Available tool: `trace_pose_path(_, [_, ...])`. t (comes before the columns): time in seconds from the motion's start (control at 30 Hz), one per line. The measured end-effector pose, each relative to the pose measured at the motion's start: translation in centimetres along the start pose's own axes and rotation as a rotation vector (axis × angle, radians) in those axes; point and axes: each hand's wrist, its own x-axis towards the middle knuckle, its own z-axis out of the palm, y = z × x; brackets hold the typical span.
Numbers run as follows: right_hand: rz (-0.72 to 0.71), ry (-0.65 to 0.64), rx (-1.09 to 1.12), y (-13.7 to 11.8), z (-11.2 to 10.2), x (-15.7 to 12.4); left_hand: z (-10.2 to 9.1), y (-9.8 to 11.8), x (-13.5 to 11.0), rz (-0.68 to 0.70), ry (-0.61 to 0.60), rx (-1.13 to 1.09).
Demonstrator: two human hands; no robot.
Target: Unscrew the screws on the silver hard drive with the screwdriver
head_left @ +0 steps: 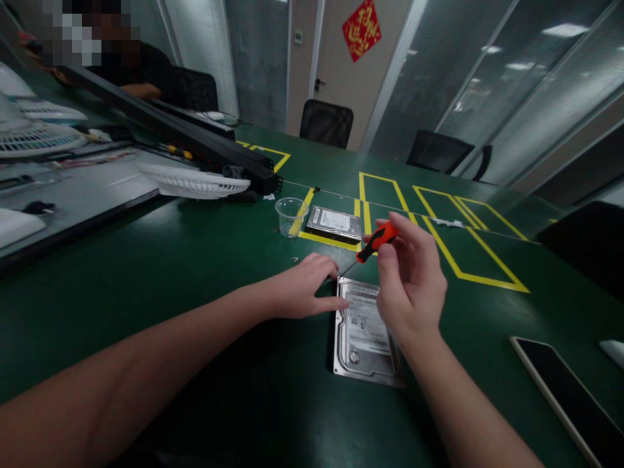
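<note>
A silver hard drive (pixel 365 331) with a white label lies on the green table in front of me. My left hand (pixel 312 289) grips its upper left corner, thumb on the top face and fingers along the side. In my right hand (pixel 414 279) is a screwdriver (pixel 377 240) with an orange and black handle, held between thumb and fingers. Its thin shaft slants down to the left, with the tip at the drive's upper left corner; whether it sits in a screw I cannot tell. A tiny metal piece, likely a screw (pixel 295 259), lies beyond my left hand.
Beyond my hands stand a clear plastic cup (pixel 291 218) and a second hard drive (pixel 334 222) by yellow tape marks. A phone (pixel 570 396) lies at right. White fan parts (pixel 195 181) and a long black bar (pixel 195 130) are at left, near a person (pixel 146 68).
</note>
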Motion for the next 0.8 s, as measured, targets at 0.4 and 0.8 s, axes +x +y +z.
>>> trace_pose_path(0.4, [-0.025,0.025,-0.035,-0.06,-0.12,0.16,-0.03,-0.05,0.01,-0.017,-0.013,0.011])
trace_pose_path(0.8, [-0.023,0.049,-0.057,-0.06,-0.02,0.23,-0.03,-0.08,0.02,-0.015,-0.015,0.013])
